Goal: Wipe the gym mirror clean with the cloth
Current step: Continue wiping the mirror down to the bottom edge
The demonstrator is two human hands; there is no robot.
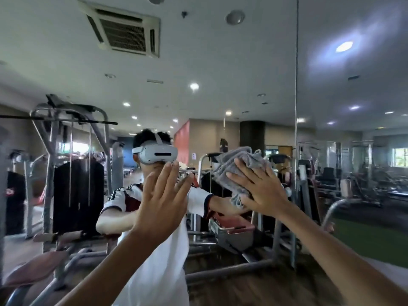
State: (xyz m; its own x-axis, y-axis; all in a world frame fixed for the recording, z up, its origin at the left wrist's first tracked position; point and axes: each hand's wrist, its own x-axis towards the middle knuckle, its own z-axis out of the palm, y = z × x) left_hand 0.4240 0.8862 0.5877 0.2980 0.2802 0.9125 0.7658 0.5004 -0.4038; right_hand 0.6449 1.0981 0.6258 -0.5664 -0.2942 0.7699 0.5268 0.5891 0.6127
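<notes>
The gym mirror (220, 74) fills the whole view and reflects the room and me. A crumpled grey cloth (236, 166) lies flat against the glass right of centre. My right hand (262, 191) presses it to the mirror with straight, spread fingers. To the left of it, my left hand (163, 199) is raised with its palm flat toward the glass and fingers straight, holding nothing. Whether the left palm touches the glass I cannot tell.
A vertical seam (295, 107) between mirror panels runs just right of the cloth. The reflection shows weight machines (66, 164), benches, a ceiling air vent (123, 29) and green flooring at the right.
</notes>
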